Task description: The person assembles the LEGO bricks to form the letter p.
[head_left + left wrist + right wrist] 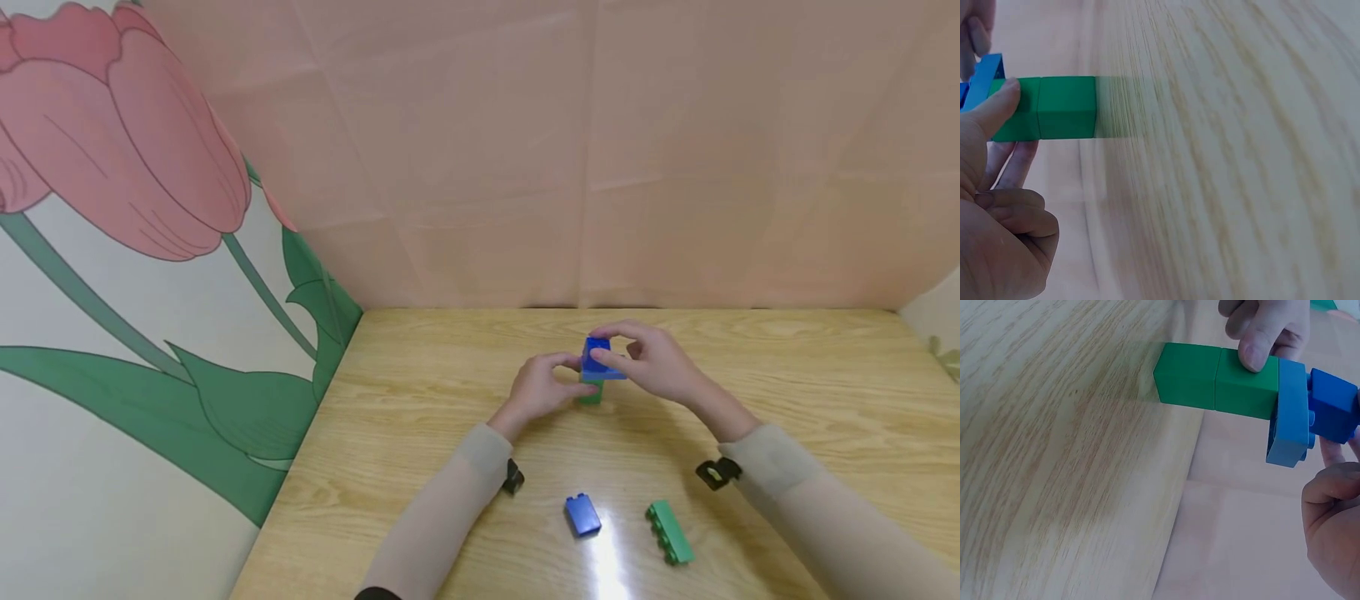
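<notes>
Two green bricks stand stacked on the wooden table, a lower one [1186, 375] and an upper one [1247, 390]. On top of them, a lighter blue brick [1291, 419] juts out to one side. My left hand [534, 387] pinches the upper green brick between thumb and fingers. Above, a dark blue brick [597, 343] is gripped by my right hand [658, 362], thumb on its near face. In the right wrist view the dark blue brick lies at the lighter brick's studs, slightly tilted against it.
Closer to me on the table [420, 400] lie a loose blue brick [582, 515] and, to its right, a longer green brick [672, 533] on its side with studs facing left. A pinkish cloth backdrop [480, 167] rises behind the table's far edge.
</notes>
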Demonstrator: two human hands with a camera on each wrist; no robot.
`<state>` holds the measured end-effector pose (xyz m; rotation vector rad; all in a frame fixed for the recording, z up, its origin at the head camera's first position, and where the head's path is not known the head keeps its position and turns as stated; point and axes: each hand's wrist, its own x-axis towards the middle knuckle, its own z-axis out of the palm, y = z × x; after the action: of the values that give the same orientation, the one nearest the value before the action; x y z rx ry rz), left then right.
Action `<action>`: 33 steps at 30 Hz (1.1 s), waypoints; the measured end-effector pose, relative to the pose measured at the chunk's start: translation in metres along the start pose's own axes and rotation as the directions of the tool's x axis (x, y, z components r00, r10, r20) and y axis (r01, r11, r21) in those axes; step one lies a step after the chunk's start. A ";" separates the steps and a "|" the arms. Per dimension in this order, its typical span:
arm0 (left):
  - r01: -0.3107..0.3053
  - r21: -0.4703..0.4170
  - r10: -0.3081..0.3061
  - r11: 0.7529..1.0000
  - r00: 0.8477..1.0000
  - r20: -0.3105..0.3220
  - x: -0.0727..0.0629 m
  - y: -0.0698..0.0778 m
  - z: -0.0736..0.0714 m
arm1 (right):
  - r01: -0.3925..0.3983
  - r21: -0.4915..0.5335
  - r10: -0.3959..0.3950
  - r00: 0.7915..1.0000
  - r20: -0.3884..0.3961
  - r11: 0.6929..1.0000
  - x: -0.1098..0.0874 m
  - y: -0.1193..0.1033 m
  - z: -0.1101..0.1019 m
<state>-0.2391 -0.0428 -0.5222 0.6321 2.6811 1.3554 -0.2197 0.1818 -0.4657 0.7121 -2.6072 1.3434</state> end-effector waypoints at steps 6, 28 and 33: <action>0.005 0.003 -0.005 1.000 1.000 0.002 0.000 0.000 0.000 | -0.012 0.030 0.012 1.000 -0.002 0.999 0.001 0.002 0.000; -0.012 0.008 0.012 1.000 1.000 0.015 0.000 0.001 -0.002 | -0.039 0.116 0.037 0.999 0.017 0.992 0.002 0.002 0.007; -0.003 0.006 0.003 1.000 1.000 0.018 -0.001 0.002 -0.002 | -0.030 0.129 0.028 0.999 0.018 0.991 0.002 0.004 0.007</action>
<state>-0.2381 -0.0439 -0.5193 0.6454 2.6727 1.3359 -0.2219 0.1772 -0.4722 0.7078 -2.5706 1.5323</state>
